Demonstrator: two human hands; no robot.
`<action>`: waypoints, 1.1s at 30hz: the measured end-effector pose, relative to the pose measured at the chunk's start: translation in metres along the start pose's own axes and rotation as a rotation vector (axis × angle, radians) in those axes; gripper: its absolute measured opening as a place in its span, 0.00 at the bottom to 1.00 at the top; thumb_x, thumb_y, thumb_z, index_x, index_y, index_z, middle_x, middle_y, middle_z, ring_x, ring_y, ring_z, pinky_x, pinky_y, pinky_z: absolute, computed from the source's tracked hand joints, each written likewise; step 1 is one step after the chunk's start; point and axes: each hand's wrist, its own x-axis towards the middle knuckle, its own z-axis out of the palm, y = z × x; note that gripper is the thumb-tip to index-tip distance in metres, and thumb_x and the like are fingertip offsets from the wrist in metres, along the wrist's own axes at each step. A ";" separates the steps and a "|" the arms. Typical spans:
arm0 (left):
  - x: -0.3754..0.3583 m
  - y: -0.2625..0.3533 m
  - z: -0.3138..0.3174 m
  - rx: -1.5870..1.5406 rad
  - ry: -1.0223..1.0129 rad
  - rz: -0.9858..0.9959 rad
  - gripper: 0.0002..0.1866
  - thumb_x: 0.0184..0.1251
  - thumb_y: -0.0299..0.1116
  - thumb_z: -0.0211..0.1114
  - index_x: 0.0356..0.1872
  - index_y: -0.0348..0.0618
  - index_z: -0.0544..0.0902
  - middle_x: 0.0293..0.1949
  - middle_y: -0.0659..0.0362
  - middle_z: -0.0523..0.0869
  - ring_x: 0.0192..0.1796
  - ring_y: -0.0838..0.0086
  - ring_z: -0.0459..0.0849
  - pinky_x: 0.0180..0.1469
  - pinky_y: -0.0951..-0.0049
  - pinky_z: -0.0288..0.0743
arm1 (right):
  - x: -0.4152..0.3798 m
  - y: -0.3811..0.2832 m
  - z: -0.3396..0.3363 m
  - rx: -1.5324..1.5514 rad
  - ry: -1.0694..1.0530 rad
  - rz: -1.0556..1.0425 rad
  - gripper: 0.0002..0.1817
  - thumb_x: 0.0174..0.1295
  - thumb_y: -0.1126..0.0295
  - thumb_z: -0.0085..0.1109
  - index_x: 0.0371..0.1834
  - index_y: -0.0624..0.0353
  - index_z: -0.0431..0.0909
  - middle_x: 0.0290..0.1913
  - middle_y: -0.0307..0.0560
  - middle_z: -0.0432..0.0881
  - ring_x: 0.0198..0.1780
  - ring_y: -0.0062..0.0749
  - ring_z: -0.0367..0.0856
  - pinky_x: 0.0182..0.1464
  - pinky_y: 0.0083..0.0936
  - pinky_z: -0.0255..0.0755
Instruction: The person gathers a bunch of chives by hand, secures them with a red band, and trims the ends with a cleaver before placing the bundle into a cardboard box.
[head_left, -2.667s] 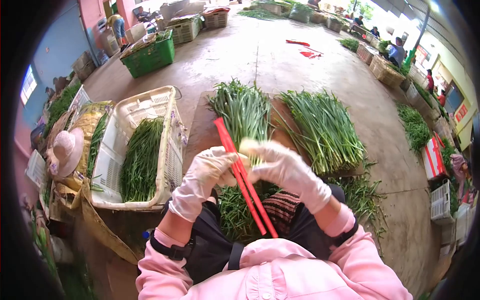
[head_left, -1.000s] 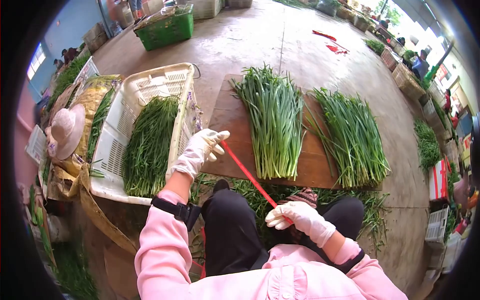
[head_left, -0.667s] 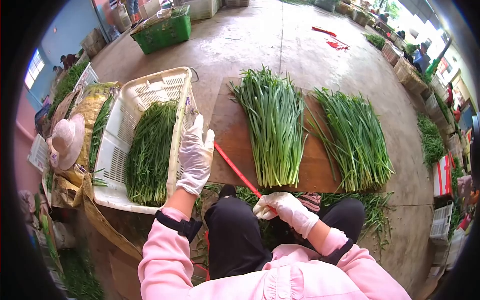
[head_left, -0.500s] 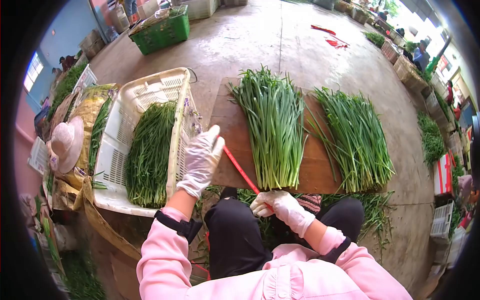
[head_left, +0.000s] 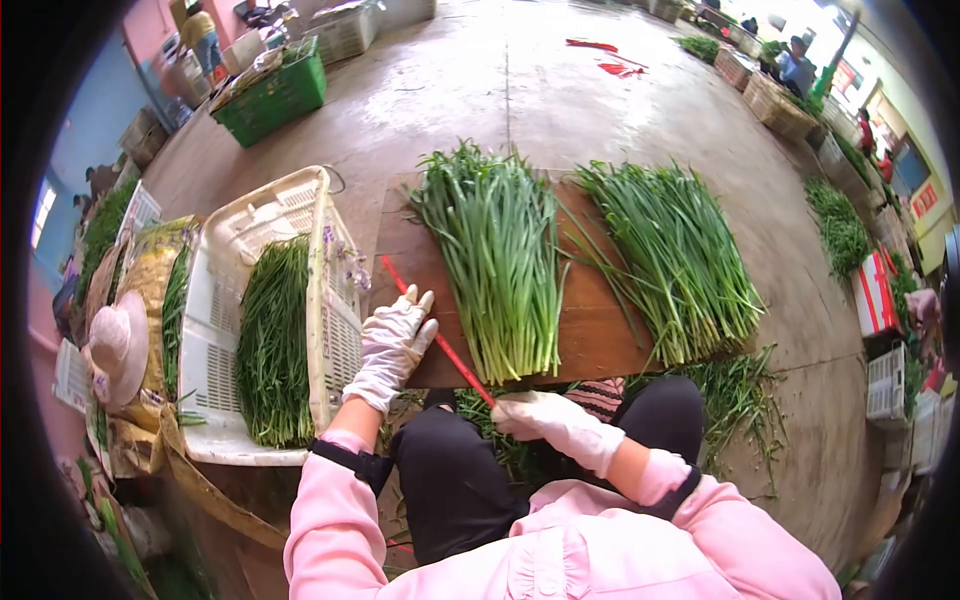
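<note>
My left hand [head_left: 387, 352], in a white glove, has its fingers closed on a narrow red strip [head_left: 460, 367] at the board's left edge. The strip's upper end sticks out beyond the fingertips. Its lower end is in my right hand [head_left: 545, 420], also gloved and closed, just below the board's near edge. Between the hands the strip runs straight and slanting. Close by lies a bundle of Chinese chives [head_left: 497, 270], pale stems toward me, on the brown wooden board [head_left: 600, 335]. A second chive bundle [head_left: 685, 265] lies to its right.
A white plastic crate [head_left: 215, 350] with more greens [head_left: 275, 350] stands at left, beside a pale hat [head_left: 118, 345] on a sack. Loose greens [head_left: 735, 410] litter the floor near my knees. Farther off are a green crate [head_left: 275, 100] and red strips [head_left: 620, 68].
The view has shifted. My left hand has moved down along the red strip, so its upper end now shows beyond the fingers. My right hand still holds the lower end.
</note>
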 end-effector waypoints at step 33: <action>0.128 0.068 0.056 -1.214 -0.503 -0.743 0.64 0.54 0.89 0.48 0.71 0.34 0.76 0.66 0.44 0.81 0.67 0.62 0.78 0.71 0.64 0.66 | 0.076 -0.139 -0.065 -0.272 0.142 -0.418 0.34 0.65 0.39 0.66 0.56 0.62 0.86 0.47 0.47 0.90 0.48 0.29 0.84 0.55 0.29 0.74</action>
